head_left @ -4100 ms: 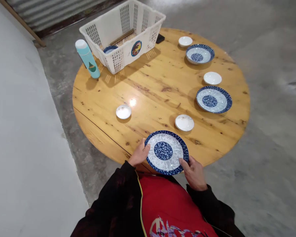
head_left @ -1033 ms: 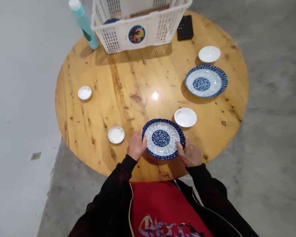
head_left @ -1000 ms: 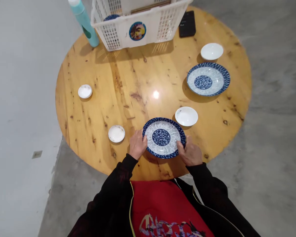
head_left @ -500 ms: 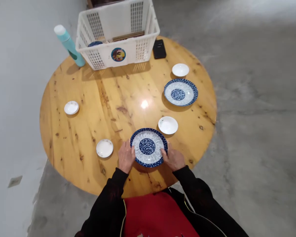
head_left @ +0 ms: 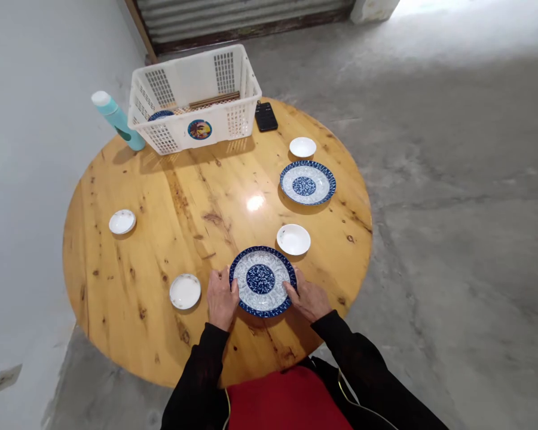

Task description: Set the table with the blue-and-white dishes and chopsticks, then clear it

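Left hand [head_left: 221,298] and right hand [head_left: 311,297] grip the near plate [head_left: 262,280]; pushed far and right, it could knock that white bowl [head_left: 293,239] just beside.

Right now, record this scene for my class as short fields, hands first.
Left hand: grips the left rim of a blue-and-white plate
Right hand: grips that plate's right rim
Second plate: on the table, farther off, to the right
White dishes: four
Basket: white; brown sticks and a blue-rimmed dish inside
Beside basket: turquoise bottle, left; black device, right
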### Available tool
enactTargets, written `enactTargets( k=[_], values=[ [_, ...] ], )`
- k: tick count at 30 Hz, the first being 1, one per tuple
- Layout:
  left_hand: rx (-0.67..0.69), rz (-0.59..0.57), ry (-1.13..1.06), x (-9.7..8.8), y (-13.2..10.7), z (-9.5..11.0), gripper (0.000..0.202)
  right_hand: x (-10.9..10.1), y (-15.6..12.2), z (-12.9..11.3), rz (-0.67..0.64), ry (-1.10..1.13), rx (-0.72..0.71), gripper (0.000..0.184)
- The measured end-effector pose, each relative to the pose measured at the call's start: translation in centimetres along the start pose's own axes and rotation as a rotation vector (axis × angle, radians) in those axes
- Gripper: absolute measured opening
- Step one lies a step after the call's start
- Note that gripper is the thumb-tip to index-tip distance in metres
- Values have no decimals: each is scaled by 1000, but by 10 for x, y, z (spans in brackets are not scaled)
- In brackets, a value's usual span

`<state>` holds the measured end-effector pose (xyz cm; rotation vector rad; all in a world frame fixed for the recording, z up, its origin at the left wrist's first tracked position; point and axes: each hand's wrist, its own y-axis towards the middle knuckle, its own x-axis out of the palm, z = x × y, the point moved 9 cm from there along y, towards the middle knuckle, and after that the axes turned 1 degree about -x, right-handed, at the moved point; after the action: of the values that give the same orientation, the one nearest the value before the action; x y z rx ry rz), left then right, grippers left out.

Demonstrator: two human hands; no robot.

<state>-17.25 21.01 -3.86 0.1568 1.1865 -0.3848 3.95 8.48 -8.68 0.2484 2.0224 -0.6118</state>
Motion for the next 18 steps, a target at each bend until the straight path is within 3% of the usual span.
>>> enactTargets(
  k=[2, 4, 7, 12, 18],
  values=[
    [-35, -44, -71, 3, 4, -4, 37, 4, 3, 1, 4, 186, -8, 46],
    [-67, -159, -187, 14, 9, -8, 34, 10, 8, 1, 10, 348, 8, 41],
    [-102, -289, -371, 29, 17, -12, 30, 14, 15, 1, 54, 432, 86, 34],
    [-82, -284, -579, 31, 23, -16, 35, 8, 13, -10, 152, 446, 129, 25],
    [-141, -339, -864, 28, -1, -27, 63, 17, -20, -12, 200, 515, 168, 35]
  ],
)
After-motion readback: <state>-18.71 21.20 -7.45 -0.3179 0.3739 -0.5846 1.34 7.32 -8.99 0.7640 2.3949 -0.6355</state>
